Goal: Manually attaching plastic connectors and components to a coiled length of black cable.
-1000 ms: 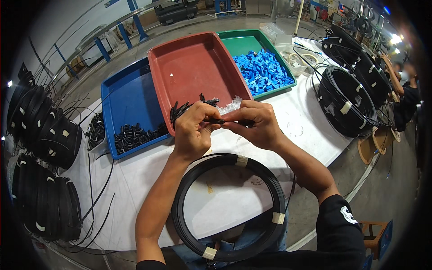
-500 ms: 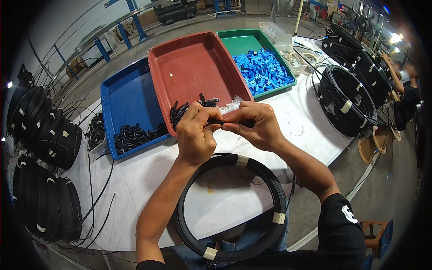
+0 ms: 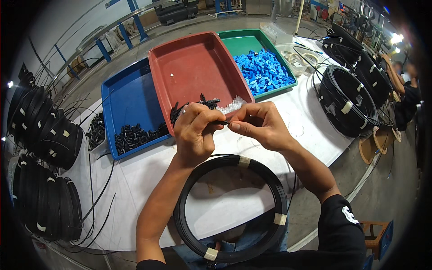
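My left hand (image 3: 194,130) and my right hand (image 3: 261,126) meet above the near edge of the red tray (image 3: 198,67). Between their fingertips they pinch a small black piece on the end of a thin black cable (image 3: 223,122). Below my hands a taped coil of black cable (image 3: 234,207) lies on the white table (image 3: 135,180), hanging over its front edge. Small black parts (image 3: 207,102) and clear plastic bits (image 3: 231,106) sit in the red tray's near corner, just behind my fingers.
A blue tray (image 3: 128,101) with black parts stands to the left, a green tray (image 3: 252,42) with blue parts (image 3: 263,72) to the right. Stacked black cable coils (image 3: 45,135) line the left side, and more coils (image 3: 346,101) lie at the right. Another person (image 3: 405,90) stands far right.
My hands have stayed in nearly the same spot, with the fingers shifting slightly on the small black piece. Nothing else has moved.
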The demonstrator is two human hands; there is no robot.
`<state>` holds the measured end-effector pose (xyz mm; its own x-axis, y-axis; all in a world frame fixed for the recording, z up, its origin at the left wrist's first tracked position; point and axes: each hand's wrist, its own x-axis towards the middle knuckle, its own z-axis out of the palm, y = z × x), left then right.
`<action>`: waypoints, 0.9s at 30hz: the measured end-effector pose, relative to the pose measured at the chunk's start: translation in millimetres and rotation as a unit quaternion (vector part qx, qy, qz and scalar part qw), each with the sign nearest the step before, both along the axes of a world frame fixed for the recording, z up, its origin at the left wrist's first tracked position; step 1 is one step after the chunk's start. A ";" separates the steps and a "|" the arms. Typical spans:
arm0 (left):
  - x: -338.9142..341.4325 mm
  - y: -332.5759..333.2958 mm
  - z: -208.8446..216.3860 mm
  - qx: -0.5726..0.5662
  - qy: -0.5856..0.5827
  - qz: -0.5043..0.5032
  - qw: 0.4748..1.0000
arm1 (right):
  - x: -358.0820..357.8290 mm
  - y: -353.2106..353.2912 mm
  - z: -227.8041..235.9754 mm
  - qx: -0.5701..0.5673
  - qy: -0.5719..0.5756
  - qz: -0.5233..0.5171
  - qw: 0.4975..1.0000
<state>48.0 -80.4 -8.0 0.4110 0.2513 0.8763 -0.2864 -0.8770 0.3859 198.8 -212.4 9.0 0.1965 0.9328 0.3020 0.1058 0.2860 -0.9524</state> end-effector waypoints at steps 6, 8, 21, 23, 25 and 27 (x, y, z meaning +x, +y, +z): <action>-0.6 6.3 0.7 0.078 -0.010 0.022 0.997 | 1.3 6.9 -7.4 0.004 0.031 -0.008 0.999; -1.4 6.7 -0.9 0.025 0.004 -0.010 1.000 | 2.2 6.6 -6.1 -0.005 0.043 -0.005 0.999; -1.0 3.6 1.0 -0.008 -0.007 -0.054 0.998 | 4.9 0.9 3.3 -0.060 0.112 0.038 0.991; 0.4 -2.6 2.5 -0.063 -0.002 -0.069 0.996 | 3.8 1.4 2.9 -0.050 0.107 0.038 0.992; 1.9 -6.1 2.3 -0.069 0.005 -0.059 0.996 | 3.8 1.9 0.4 -0.029 0.078 0.020 0.996; 1.5 -7.2 2.6 -0.073 0.012 -0.047 0.996 | 1.2 5.1 -5.1 -0.006 0.075 0.012 0.997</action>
